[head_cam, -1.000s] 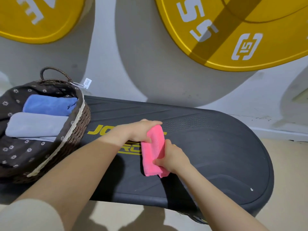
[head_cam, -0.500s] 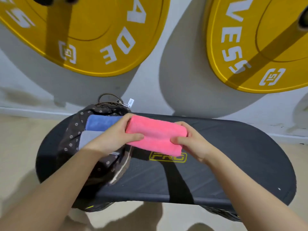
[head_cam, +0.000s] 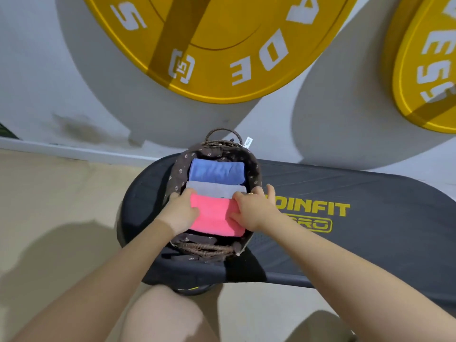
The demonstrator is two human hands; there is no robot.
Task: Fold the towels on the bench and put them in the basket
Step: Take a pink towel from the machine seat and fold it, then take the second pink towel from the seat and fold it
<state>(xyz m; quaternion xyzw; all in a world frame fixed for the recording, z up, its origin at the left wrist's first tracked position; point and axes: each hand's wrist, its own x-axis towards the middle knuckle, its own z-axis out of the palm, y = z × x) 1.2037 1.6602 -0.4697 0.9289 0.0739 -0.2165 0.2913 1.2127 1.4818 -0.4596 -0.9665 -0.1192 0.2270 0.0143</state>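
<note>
the folded pink towel [head_cam: 213, 215] lies inside the basket [head_cam: 254, 169], at the 6 o'clock end of the row, touching the grey towel [head_cam: 214, 190], with the blue towel [head_cam: 216, 172] beyond at 12 o'clock. the left hand [head_cam: 180, 214] grasps the pink towel's 9 o'clock end and the right hand [head_cam: 254, 211] grasps its 3 o'clock end, fingers curled over the edges. the basket stands on the 9 o'clock end of the black bench [head_cam: 370, 193], with yellow weight plates [head_cam: 222, 45] on the wall at 12 o'clock.

We are seeing bright light making big soft shadows on the wall [head_cam: 333, 124]; edges are bending, maybe slightly blurry.
</note>
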